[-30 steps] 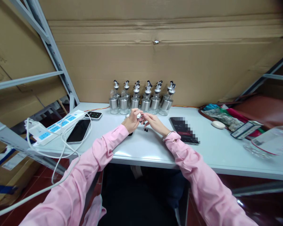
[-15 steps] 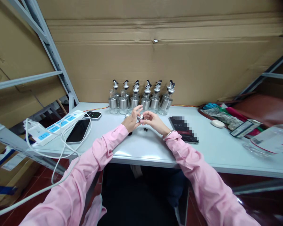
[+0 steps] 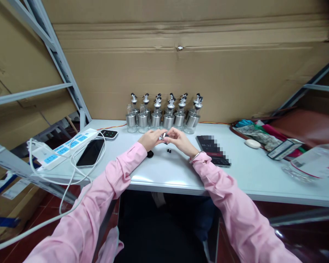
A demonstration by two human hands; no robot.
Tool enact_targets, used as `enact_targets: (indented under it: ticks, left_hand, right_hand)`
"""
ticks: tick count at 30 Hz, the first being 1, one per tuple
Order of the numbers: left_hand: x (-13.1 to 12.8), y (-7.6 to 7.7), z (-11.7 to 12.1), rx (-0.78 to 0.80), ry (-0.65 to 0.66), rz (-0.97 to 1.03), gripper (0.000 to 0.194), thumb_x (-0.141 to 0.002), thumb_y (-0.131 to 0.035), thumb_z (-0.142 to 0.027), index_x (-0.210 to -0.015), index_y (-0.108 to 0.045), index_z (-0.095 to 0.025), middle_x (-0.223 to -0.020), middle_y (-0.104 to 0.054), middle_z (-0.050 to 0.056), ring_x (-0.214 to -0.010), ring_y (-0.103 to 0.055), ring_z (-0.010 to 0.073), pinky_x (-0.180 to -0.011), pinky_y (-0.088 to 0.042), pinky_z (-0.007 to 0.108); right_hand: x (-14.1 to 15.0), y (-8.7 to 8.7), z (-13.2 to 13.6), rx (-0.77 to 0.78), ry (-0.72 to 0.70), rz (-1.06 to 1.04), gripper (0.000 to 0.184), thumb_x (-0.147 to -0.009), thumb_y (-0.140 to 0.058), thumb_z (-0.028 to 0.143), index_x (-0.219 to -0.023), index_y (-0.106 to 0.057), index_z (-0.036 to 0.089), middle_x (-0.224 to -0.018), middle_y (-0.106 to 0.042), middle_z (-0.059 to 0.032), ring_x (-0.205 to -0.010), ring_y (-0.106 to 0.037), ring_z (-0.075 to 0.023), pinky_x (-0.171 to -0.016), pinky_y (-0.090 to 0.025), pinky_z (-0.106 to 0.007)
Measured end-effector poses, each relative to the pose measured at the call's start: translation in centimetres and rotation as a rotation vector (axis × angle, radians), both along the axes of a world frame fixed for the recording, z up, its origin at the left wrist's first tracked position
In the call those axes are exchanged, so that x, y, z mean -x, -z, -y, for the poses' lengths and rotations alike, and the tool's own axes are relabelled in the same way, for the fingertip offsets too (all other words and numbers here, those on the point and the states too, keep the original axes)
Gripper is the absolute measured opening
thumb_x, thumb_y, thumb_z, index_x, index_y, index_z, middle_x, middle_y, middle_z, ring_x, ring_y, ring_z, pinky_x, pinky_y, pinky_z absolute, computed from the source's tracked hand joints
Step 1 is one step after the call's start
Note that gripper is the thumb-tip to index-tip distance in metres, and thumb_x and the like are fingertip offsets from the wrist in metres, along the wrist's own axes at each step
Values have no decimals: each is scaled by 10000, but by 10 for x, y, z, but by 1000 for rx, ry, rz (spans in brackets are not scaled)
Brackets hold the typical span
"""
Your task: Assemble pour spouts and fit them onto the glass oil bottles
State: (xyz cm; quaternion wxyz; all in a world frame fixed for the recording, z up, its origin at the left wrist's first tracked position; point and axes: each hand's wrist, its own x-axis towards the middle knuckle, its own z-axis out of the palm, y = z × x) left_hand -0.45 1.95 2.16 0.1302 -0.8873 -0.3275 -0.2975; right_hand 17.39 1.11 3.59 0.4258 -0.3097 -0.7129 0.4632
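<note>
My left hand (image 3: 151, 139) and my right hand (image 3: 180, 141) meet above the middle of the table. Between their fingertips is a small silver pourer part (image 3: 164, 136), gripped from both sides and partly hidden by the fingers. On the tabletop below my left wrist lies a round black piece (image 3: 150, 154). A few tiny black pieces (image 3: 169, 151) rest below the hands. Behind them stand several glass bottles with steel sleeves; most, like this bottle (image 3: 168, 120), carry silver pourers with black flip tips. Two at the front left, including this bottle (image 3: 131, 120), have no pourer.
On the left are a power strip (image 3: 68, 148) with white cables, a black phone (image 3: 91, 152) and a small device (image 3: 108, 134). At right lie another phone (image 3: 212, 150), a white oval object (image 3: 252, 144), a small box (image 3: 285, 149) and cloths. Cardboard (image 3: 181, 73) closes off the back.
My left hand has turned and lowered, its raised fingers now folded round the silver part. More of the round black piece shows. The right hand stays nearly in place.
</note>
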Motion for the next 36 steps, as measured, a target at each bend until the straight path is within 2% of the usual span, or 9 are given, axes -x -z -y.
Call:
enact_targets:
  ticks: [6, 9, 13, 19, 29, 32, 36]
  left_hand:
    - [8, -5, -6, -48, -46, -146, 459, -825, -472, -529, -1055, -501, -133, -924, -667, 83, -846, -626, 203, -697, -374, 289]
    - [10, -11, -6, -36, -58, -177, 460, -826, -450, -541, -1018, -509, -128, -883, -672, 78, -822, -629, 200, -678, -359, 286]
    - [10, -16, -4, 4, -84, -206, 476, -839, -420, -541, -1042, -496, -118, -881, -668, 83, -837, -626, 200, -696, -359, 282]
    - [9, -19, -4, 93, -98, -205, 489, -842, -426, -531, -1092, -475, -115, -937, -659, 95, -884, -616, 211, -741, -368, 290]
    - [7, -24, 1, 180, -51, -75, 434, -865, -472, -432, -1117, -457, -78, -1022, -628, 125, -908, -601, 216, -784, -394, 305]
    - [6, -25, 4, 169, -34, -31, 420, -876, -454, -435, -1115, -461, -90, -989, -633, 115, -890, -599, 209, -778, -402, 300]
    - [7, -23, 5, 123, -26, -6, 433, -889, -403, -471, -1106, -464, -102, -986, -627, 115, -884, -594, 206, -775, -402, 300]
  right_hand:
    - [3, -4, 3, -52, -28, 42, 358, -665, -660, 469, -758, -451, 193, -655, -547, 31, -605, -503, -111, -595, -397, -245]
    - [4, -3, 3, -144, 26, 68, 306, -713, -623, 449, -789, -494, 183, -680, -527, 24, -622, -486, -109, -589, -385, -235]
    - [4, 0, 4, -339, 111, 128, 243, -780, -574, 409, -841, -524, 179, -710, -550, 3, -665, -520, -129, -621, -407, -246]
    - [-2, 1, 4, -754, 215, 256, 141, -847, -528, 296, -911, -568, 177, -803, -615, -51, -743, -569, -170, -706, -454, -303]
    - [-9, -10, 7, -1191, 232, 446, 210, -886, -431, 171, -1060, -548, 163, -945, -641, -115, -857, -559, -212, -771, -473, -355]
    - [-12, -11, 5, -1259, 249, 496, 249, -893, -391, 150, -1087, -543, 173, -980, -642, -120, -912, -566, -220, -814, -462, -379]
    - [-12, -9, 5, -1245, 271, 506, 262, -897, -364, 146, -1071, -555, 190, -1009, -640, -117, -941, -568, -223, -820, -451, -398]
